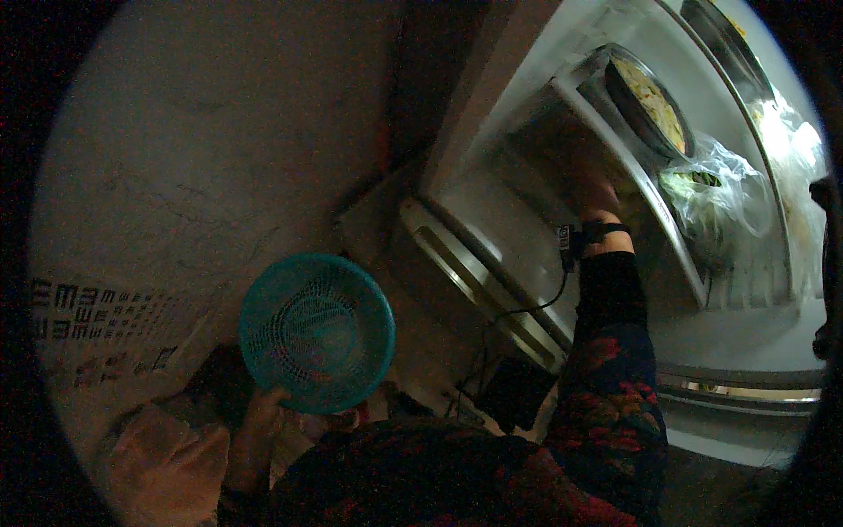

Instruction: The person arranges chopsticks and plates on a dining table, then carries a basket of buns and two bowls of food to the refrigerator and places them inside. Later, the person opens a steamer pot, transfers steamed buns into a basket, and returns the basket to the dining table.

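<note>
My left hand [261,411] grips the near rim of a round teal plastic colander [383,338], with my thumb bent over the edge. The perforated inside of the colander faces up, and I make out no contents in the dim light. To the right, my right hand [599,195] reaches into an open refrigerator [755,329], in a clear-fronted drawer [645,184] below a shelf. Its fingers fade into the dark there, so I cannot see whether they hold anything. A black strap with a small device [567,237] and a cable sits at my right wrist.
Above the drawer, a metal bowl of pale sliced food [650,105] and a plastic bag with greens [716,189] stand on the shelf. Another metal dish [729,44] is higher up. A wall chart [88,312] hangs at left, above peach cloth [167,461].
</note>
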`<state>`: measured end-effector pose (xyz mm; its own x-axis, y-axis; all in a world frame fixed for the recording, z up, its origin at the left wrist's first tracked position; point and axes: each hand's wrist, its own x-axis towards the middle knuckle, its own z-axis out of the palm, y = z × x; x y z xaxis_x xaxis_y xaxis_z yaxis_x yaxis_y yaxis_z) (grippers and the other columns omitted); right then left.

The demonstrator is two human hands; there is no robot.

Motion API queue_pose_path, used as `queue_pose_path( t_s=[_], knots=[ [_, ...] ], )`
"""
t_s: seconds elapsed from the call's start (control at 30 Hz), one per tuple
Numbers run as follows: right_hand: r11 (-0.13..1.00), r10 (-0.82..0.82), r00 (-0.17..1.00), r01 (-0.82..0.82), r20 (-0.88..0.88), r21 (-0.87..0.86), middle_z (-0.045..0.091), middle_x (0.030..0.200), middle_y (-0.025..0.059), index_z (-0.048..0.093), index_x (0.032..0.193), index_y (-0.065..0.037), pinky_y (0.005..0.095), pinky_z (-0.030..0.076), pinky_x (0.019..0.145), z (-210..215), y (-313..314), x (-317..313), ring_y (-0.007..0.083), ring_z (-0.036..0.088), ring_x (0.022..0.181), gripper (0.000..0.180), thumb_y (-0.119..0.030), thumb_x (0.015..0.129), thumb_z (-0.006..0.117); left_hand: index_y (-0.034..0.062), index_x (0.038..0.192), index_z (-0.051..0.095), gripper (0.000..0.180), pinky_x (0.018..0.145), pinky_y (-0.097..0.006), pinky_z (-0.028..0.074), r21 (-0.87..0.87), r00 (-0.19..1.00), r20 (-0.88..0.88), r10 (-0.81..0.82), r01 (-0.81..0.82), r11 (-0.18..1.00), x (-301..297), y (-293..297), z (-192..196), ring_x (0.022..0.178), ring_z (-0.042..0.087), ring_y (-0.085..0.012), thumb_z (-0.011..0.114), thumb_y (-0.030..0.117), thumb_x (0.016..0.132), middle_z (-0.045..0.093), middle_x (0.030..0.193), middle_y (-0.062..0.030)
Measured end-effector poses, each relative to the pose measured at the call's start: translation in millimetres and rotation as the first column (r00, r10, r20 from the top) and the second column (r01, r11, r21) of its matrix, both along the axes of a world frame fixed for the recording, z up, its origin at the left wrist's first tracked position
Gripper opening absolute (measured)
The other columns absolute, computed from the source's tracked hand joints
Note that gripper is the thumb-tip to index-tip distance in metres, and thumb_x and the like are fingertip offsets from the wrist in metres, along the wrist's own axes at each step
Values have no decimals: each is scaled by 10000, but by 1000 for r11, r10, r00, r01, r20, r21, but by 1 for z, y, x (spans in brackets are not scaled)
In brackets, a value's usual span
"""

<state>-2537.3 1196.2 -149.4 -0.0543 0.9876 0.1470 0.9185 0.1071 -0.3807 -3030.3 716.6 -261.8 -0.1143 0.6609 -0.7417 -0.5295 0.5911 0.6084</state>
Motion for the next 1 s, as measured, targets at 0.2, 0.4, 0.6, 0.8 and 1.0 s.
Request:
queue_pose_path(
  t_s=[0.2, 0.4, 0.6, 0.8, 1.0],
  knots=[
    [1000, 30, 1000, -30, 7, 4, 628, 1021, 114, 612, 1047, -58, 348, 487, 790, -5, -10, 9, 270, 602, 906, 258, -117, 802, 669, 36, 1148, 544, 374, 613, -381, 524, -20, 999, -42, 0, -1, 1000, 0, 1, 2, 811, 613, -257, 571, 65, 776, 600, 1026, -106],
    [999, 50, 999, -50, 15, 9, 642, 983, 110, 631, 1017, -47, 340, 486, 776, -3, -33, 10, 254, 608, 876, 214, -110, 815, 658, 33, 1140, 552, 366, 643, -391, 520, 1, 998, -48, -37, 37, 999, 4, 5, 0, 834, 610, -268, 585, 81, 779, 601, 1034, -116],
    [959, 180, 983, -167, -35, 229, 657, 944, 105, 649, 986, -35, 332, 485, 762, 15, -67, -23, 238, 614, 847, 174, -104, 827, 647, 31, 1133, 560, 359, 672, -401, 516, 37, 989, -112, -98, 103, 994, 2, -2, 2, 856, 606, -280, 599, 98, 783, 603, 1042, -127],
    [976, 212, 839, -204, -501, 70, 663, 814, 75, 662, 886, 6, 294, 479, 711, 20, -184, -62, 151, 606, 765, 255, -237, 919, 595, 29, 1126, 568, 354, 702, -410, 513, 22, 966, -204, -156, 164, 986, -14, -46, 2, 878, 603, -291, 613, 115, 786, 604, 1050, -137],
    [936, 352, 771, -300, -531, 185, 636, 900, 52, 638, 892, -8, 298, 475, 729, -42, -349, -104, 137, 582, 840, 246, -252, 908, 608, 27, 1119, 576, 350, 732, -420, 509, 61, 927, -301, -225, 254, 965, -39, -133, -7, 900, 599, -303, 626, 132, 790, 605, 1058, -148]
  ],
)
